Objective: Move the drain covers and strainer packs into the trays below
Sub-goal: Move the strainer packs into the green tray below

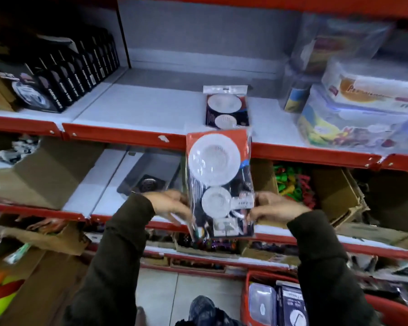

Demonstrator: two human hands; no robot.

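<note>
I hold a stack of strainer packs [218, 184] upright in front of the shelves: clear bags with two white round strainers on a red and black card. My left hand [172, 205] grips the stack's left edge and my right hand [272, 208] grips its right edge. One more strainer pack [226, 109] lies flat on the white upper shelf [137, 111], just behind the held stack. On the shelf below, a grey tray [137, 175] holds a dark square drain cover [149, 183].
Black boxed tapes [64, 74] line the upper shelf's left end; plastic food containers [363, 107] crowd its right. Cardboard boxes [337, 194] of coloured goods sit on lower shelves. A red basket [252, 300] with packaged items stands on the floor at bottom right.
</note>
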